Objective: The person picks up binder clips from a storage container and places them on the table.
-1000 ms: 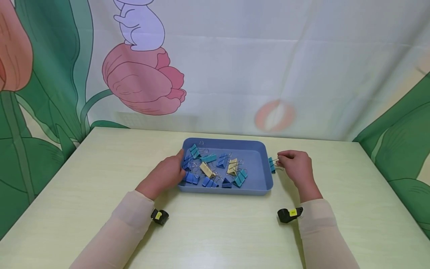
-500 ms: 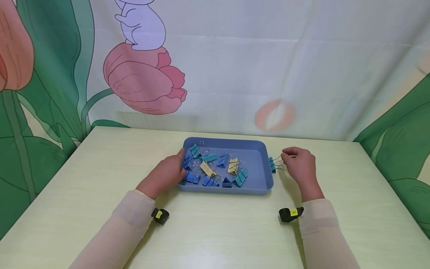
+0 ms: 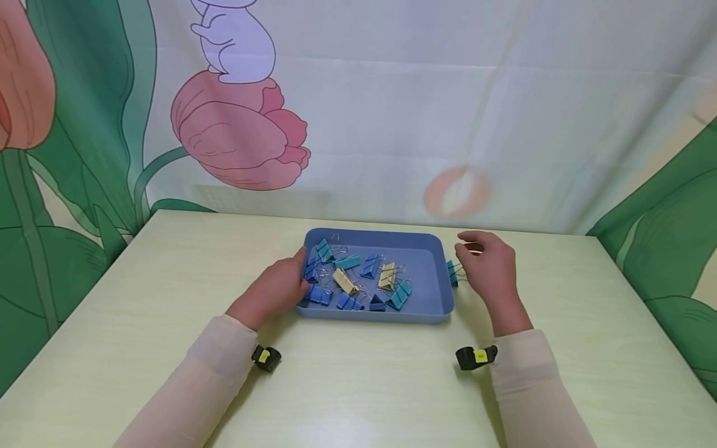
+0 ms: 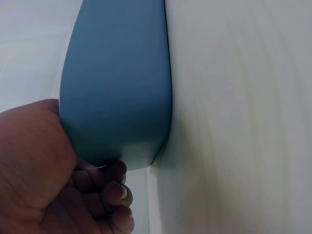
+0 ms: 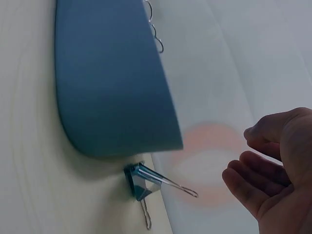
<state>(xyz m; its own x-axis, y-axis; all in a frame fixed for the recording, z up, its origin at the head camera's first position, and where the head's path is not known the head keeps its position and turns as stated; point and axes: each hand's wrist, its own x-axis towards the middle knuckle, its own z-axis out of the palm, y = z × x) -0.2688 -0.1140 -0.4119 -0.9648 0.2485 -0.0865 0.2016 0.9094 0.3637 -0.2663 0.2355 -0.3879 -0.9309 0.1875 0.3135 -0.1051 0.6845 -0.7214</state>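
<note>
A blue rectangular tray [image 3: 430, 283] lies on the table, holding several binder clips in blue, teal and cream, mostly toward its left side. My left hand [image 3: 271, 287] grips the tray's left end, thumb at the rim; the left wrist view shows curled fingertips [image 4: 117, 192] by the outer wall. Just outside the right end, a teal binder clip [image 3: 452, 274] rests on the table, its wire handles spread apart. My right hand [image 3: 492, 264] hovers above and right of this clip, thumb and fingers parted and holding nothing. In the right wrist view, the hand [image 5: 285, 168] is away from the clip [image 5: 144, 181].
The pale wooden table [image 3: 358, 386] extends in front of the tray and to both sides. Behind it hangs a white curtain [image 3: 381, 124] printed with flowers and leaves. A black wrist camera [image 3: 266, 359] sits by the left cuff, another [image 3: 475, 358] by the right.
My right hand has come away from the teal clip's handles, drawn slightly right, then risen and shifted left with its fingers parting. The left hand, tray and clips look the same.
</note>
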